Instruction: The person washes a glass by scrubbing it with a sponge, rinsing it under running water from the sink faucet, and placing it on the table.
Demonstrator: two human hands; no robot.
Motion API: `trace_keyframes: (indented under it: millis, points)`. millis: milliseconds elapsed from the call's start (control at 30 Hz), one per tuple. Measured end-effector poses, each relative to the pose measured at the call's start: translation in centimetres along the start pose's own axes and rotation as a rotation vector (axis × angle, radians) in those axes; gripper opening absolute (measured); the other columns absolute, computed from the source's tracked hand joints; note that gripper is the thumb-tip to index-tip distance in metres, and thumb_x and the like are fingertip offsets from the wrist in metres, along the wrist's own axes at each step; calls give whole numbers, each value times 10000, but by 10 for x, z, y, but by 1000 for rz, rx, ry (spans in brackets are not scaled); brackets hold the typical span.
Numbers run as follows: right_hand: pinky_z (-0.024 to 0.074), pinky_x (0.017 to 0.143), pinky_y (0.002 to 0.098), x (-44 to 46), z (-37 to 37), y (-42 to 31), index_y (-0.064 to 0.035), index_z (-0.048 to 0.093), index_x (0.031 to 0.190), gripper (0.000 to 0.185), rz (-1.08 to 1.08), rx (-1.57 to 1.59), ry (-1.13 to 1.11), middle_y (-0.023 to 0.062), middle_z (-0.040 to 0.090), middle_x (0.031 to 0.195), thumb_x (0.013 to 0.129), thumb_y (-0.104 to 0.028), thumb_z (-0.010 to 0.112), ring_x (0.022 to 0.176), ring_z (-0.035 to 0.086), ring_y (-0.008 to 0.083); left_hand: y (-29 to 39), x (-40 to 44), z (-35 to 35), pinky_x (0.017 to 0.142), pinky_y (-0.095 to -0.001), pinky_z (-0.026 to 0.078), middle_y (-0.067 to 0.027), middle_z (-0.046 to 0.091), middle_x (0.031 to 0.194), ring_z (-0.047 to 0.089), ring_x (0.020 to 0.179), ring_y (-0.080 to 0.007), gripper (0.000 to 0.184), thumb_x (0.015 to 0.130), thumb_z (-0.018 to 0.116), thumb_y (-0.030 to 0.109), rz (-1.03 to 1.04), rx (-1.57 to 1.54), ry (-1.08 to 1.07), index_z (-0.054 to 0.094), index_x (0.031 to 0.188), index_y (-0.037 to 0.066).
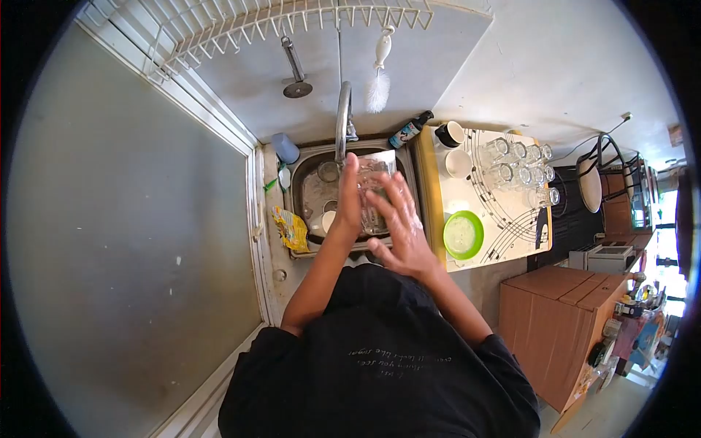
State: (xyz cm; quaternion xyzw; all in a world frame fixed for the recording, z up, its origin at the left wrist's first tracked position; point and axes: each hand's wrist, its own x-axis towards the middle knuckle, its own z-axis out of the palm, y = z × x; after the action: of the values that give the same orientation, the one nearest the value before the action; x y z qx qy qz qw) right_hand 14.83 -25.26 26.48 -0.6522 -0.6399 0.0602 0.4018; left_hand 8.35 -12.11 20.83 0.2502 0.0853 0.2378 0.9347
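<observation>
Above the steel sink [303, 164], my left hand [351, 197] is held upright, edge-on, with its fingers stretched out. My right hand [405, 237] is beside it, wet, its fingers spread and slightly bent. Clear glassware [371, 216] shows behind and between the hands; I see neither hand gripped on it. Further left in the sink are a glass [328, 172] and a white cup [328, 221]. The curved faucet [343, 117] rises at the sink's back, just beyond my left fingertips.
Right of the sink, a table [467, 197] bears several upturned glasses [520, 174], two mugs [458, 164] and a green bowl [464, 235]. A dark bottle [411, 130] is behind the sink. A yellow packet [290, 230] and blue cup [285, 147] lie left. A wire rack [292, 16] hangs above.
</observation>
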Motion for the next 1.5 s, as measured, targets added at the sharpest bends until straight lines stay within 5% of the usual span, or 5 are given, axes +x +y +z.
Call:
trace_keyframes:
  millis: [267, 367, 667, 900, 1500]
  points:
    - [425, 1054, 406, 8, 4, 30, -117, 48, 1523, 1103, 458, 936, 242, 170, 303, 1471, 742, -75, 825, 1319, 417, 281, -29, 8, 11, 627, -305, 475, -55, 586, 849, 600, 715, -122, 568, 1003, 407, 552, 257, 864, 433, 568, 1021, 7]
    - [479, 999, 419, -9, 9, 49, -135, 73, 1521, 1097, 639, 1171, 265, 149, 417, 1384, 721, -31, 816, 1242, 493, 264, -13, -3, 36, 864, -330, 478, -81, 594, 1035, 609, 937, -183, 544, 1009, 403, 537, -219, 576, 383, 563, 1122, 29]
    - [517, 928, 495, -54, 54, 116, -242, 226, 1494, 875, 797, 1676, 679, 76, 482, 1336, 791, -125, 734, 1159, 562, 296, -27, 44, 7, 713, -432, 470, -124, 666, 902, 603, 764, -306, 403, 982, 521, 382, 237, 1957, 44, 703, 971, 23]
    - [530, 908, 529, -76, 22, 128, -234, 199, 1515, 980, 587, 1469, 361, 99, 452, 1385, 739, -131, 789, 1110, 585, 351, -46, 121, -103, 1160, -464, 202, -414, 120, 1503, 152, 1429, -495, 1171, 799, 739, 483, 65, 1244, 788, 9, 1484, -125]
    - [568, 833, 485, -59, -18, 96, -185, 195, 1527, 1021, 701, 1607, 420, 115, 485, 1347, 710, -146, 807, 1042, 618, 328, -82, 124, -128, 1107, -406, 303, -169, 367, 1462, 386, 1341, -295, 728, 918, 648, 283, 513, 1079, 728, 298, 1493, 7]
